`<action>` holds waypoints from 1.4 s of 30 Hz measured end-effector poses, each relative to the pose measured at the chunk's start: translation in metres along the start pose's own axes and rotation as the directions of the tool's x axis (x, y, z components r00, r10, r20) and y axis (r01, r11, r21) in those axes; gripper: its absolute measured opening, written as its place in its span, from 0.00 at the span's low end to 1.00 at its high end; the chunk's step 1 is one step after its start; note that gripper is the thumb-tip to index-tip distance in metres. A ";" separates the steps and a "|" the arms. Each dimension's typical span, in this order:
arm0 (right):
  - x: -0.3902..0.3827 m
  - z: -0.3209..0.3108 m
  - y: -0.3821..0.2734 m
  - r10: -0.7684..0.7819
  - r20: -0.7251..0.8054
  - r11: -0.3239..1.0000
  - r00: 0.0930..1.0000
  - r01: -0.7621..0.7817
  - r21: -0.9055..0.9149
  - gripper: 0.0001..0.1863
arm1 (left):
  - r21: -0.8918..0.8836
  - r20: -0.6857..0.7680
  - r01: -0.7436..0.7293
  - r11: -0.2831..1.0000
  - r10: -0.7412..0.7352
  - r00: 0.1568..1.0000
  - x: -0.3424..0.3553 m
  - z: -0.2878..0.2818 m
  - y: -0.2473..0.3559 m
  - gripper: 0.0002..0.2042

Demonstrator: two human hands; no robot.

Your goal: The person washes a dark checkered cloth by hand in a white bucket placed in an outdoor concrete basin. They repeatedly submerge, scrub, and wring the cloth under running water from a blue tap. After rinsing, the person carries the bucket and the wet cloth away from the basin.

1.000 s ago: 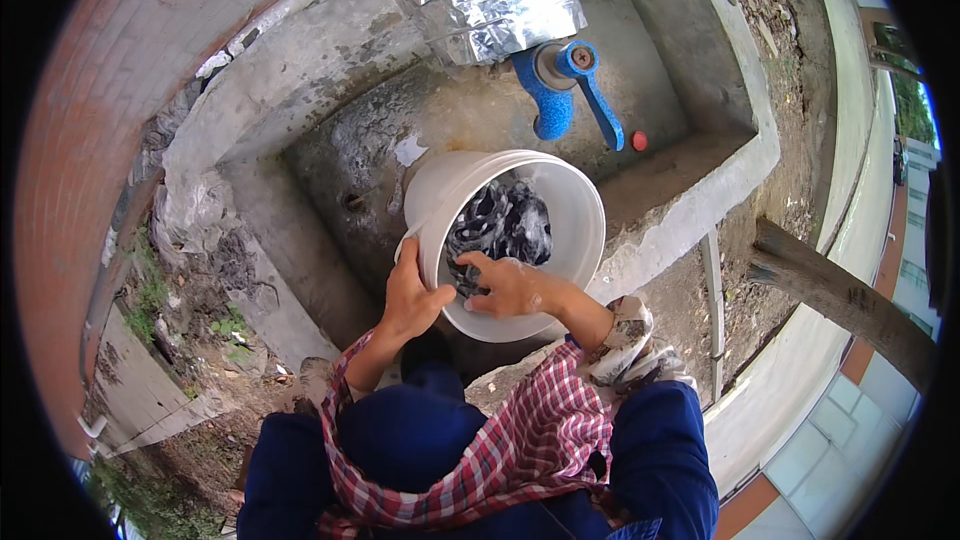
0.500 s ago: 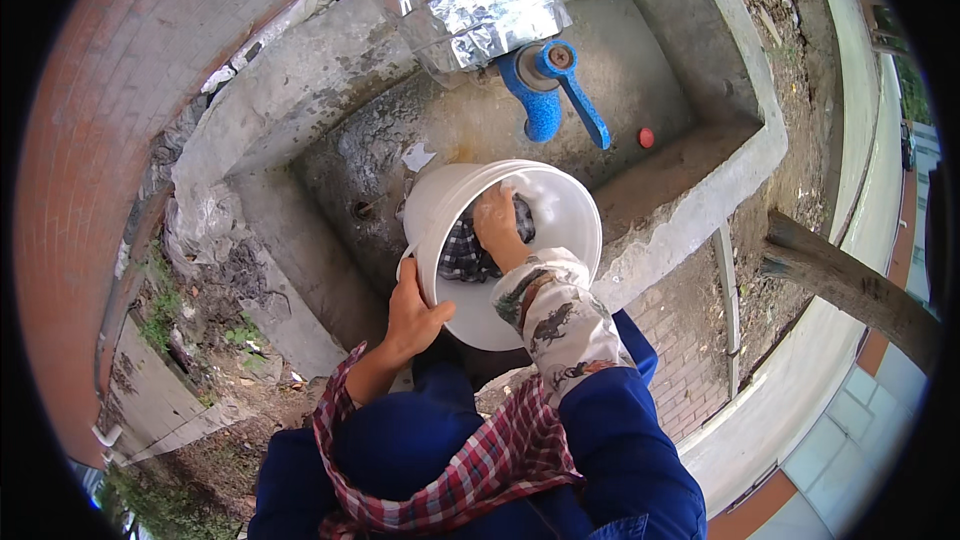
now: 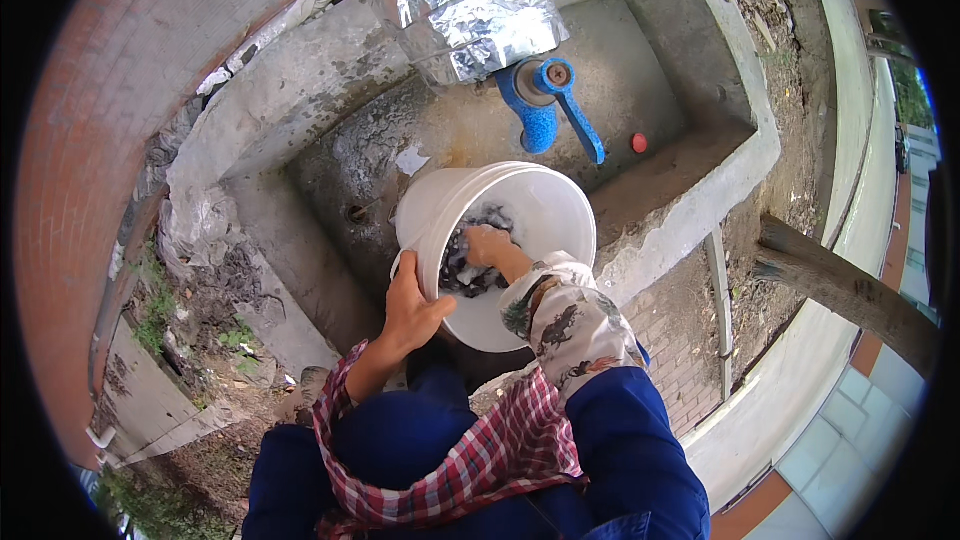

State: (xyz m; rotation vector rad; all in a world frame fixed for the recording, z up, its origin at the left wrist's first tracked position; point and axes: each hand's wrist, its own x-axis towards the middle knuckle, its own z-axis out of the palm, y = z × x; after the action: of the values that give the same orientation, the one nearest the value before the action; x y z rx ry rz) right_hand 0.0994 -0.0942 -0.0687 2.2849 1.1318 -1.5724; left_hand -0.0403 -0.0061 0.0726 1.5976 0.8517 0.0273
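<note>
Outdoors, a grey concrete basin [image 3: 700, 200] is taking up the middle of the view, its rim looking rough and worn. White bucket [image 3: 425, 210] is sitting at the basin's near side, tilting so that its mouth is facing the person. Foil-wrapped casing [image 3: 480, 10] is jutting in from the far side. Pale patterned sleeve cover [image 3: 575, 315] is sheathing the right forearm. Blue tap [image 3: 540, 125] is projecting from the casing, hanging beyond the bucket.

Left hand [image 3: 412, 305] is gripping the bucket's rim at its left, the thumb lying at the edge and the fingers pressing along the outer wall. Right hand [image 3: 487, 245] is working inside the bucket; its fingers are hiding in the cloth, so cannot tell whether they are closing on it. Dark cloth [image 3: 462, 275] is lying bunched within the bucket, directly under the right hand and just beside the left, the bucket's wall standing between. Red cap [image 3: 639, 143] is lying in the basin, right of the tap.
</note>
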 end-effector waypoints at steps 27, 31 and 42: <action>-0.015 0.011 -0.014 -0.013 -0.277 0.995 0.961 0.040 0.091 0.34 | 0.008 0.021 0.037 0.999 -0.037 0.999 0.001 0.014 0.002 0.23; -0.020 0.002 0.012 -0.442 -0.267 0.805 0.856 0.248 -0.539 0.35 | -0.055 -0.013 0.059 0.997 -0.060 0.998 -0.007 0.009 0.004 0.22; 0.013 0.009 0.010 0.040 -0.415 0.939 0.909 -0.175 -0.295 0.37 | -0.008 -0.014 -0.011 1.000 0.011 1.000 -0.002 0.014 -0.009 0.23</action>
State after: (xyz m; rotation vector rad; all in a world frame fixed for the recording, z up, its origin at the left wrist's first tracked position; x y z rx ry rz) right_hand 0.1011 -0.0992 -0.0861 2.4434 1.2135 -0.8094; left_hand -0.0398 -0.0190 0.0626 1.5960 0.8522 0.0495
